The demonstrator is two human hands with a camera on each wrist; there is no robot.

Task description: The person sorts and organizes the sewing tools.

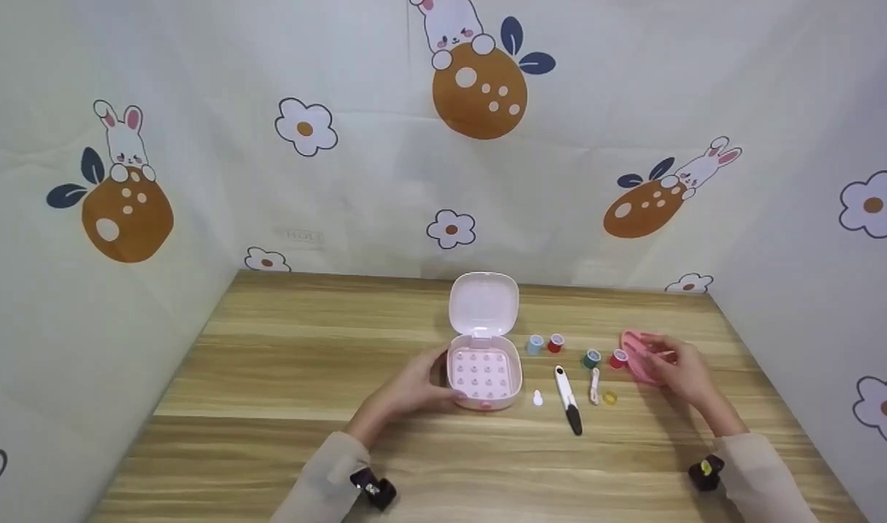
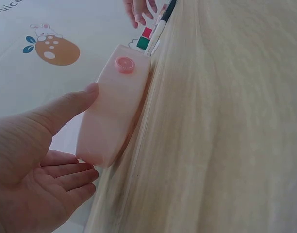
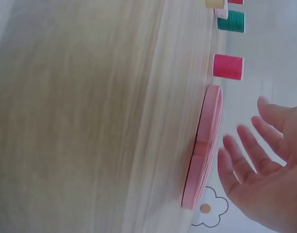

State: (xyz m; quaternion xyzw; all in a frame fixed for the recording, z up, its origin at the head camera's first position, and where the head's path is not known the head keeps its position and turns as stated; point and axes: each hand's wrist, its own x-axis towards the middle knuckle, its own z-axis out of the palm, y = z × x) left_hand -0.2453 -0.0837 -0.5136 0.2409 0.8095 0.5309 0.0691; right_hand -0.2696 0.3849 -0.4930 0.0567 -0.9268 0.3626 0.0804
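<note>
A pale pink box (image 1: 484, 374) stands with its lid (image 1: 484, 303) raised, its inside floor patterned with small pink marks. My left hand (image 1: 416, 383) holds the box by its left side, thumb at the front corner; in the left wrist view the thumb lies against the box (image 2: 114, 111) near its round pink button (image 2: 124, 64). At the right, my right hand (image 1: 684, 367) hovers over a flat pink tray (image 1: 636, 356) with raised edges. In the right wrist view its loosely spread fingers stand apart from the tray (image 3: 203, 145).
Between box and tray stand thread spools: light blue (image 1: 535, 344), red (image 1: 556, 343), green (image 1: 591, 358) and pink (image 1: 618, 358). In front lie a white tool with a black end (image 1: 569, 401), a small white piece (image 1: 537, 398), a pale bundle (image 1: 594, 386) and a yellow ring (image 1: 610, 398).
</note>
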